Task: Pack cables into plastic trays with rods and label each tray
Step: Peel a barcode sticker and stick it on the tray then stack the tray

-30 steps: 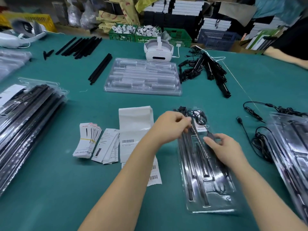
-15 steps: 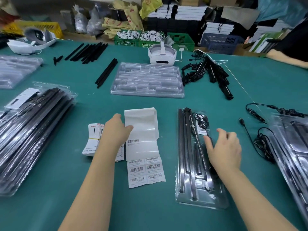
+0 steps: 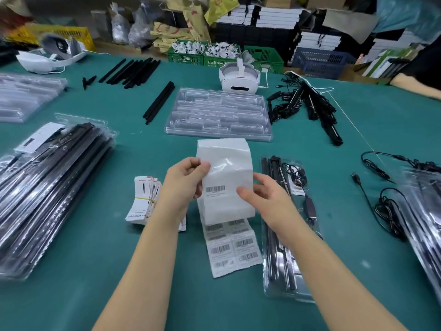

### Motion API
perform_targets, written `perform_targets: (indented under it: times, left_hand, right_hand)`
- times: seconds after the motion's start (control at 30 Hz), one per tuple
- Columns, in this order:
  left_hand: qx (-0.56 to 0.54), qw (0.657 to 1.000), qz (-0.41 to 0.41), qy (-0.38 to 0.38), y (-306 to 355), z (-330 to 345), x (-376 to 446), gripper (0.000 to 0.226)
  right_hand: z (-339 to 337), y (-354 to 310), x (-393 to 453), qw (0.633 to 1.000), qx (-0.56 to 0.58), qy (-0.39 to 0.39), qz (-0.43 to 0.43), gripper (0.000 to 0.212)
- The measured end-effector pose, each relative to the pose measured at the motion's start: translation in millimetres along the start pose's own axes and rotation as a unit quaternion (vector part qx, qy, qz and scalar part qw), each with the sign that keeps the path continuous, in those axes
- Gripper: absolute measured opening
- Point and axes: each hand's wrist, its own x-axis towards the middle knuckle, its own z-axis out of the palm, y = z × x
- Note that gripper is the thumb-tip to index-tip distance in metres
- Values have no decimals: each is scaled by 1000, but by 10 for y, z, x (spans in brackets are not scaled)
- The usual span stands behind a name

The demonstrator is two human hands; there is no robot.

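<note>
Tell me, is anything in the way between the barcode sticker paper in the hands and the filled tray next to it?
Nothing visible is. Both hands, left and right, hold the label sheet up over the green table. The packed tray lies just to its right; only the right hand and forearm are between them.

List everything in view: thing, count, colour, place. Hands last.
label sheet: one, white, lifted at centre
barcode strip: one, white, on the table below the sheet
packed tray: one, clear with black rods, right of the strip
empty tray: one, clear, centre back
tray stack: one, clear and black, left
card bundle: one, white, left of centre
loose rods: several, black, back left
headset: one, white, back centre
loose cables: several, black, right
table: teal
left hand: pinches the sheet's left edge
right hand: holds the sheet's right edge
</note>
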Motion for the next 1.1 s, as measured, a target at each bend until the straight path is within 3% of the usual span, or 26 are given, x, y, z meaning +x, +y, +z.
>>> perform_targets:
  times: [0.1,0.2,0.3,0.4,0.47,0.5,0.57,0.6,0.63,0.77,1.1]
  left_hand:
    - [-29,999,-2,-15,-4,106,-60,14]
    - [-28,997,-33,-61,-7,105,-103,21]
    - [24,990,-23,-138,-32,61,-145,17]
    - [40,987,-6,-157,-34,47,-168,11]
    - [61,989,4,-133,-42,54,-157,10]
    - [74,990,9,-116,-52,60,-144,12]
    - [82,992,20,-91,-73,65,-126,15]
    - [82,993,28,-86,-78,68,-120,16]
    - [81,992,37,-86,-79,66,-119,17]
    - [79,985,68,-136,-47,71,-153,19]
    - [175,962,139,-156,-54,112,-183,31]
  right_hand:
    - [75,-9,29,998,63,-2,32,32]
    - [100,2,67,990,120,61,36,24]
    - [87,-8,118,978,156,131,51,26]
    - [100,-5,137,976,131,168,36,37]
    - [100,-6,104,977,4,210,-41,50]
    - [85,-2,89,960,-106,236,-111,57]
    - [54,0,86,869,-334,242,-272,55]
    - [53,-11,97,825,-407,218,-326,48]
    - [62,-25,111,803,-444,184,-353,41]
    - [119,-65,160,824,-444,104,-338,36]
    - [175,-130,124,855,-408,82,-309,21]
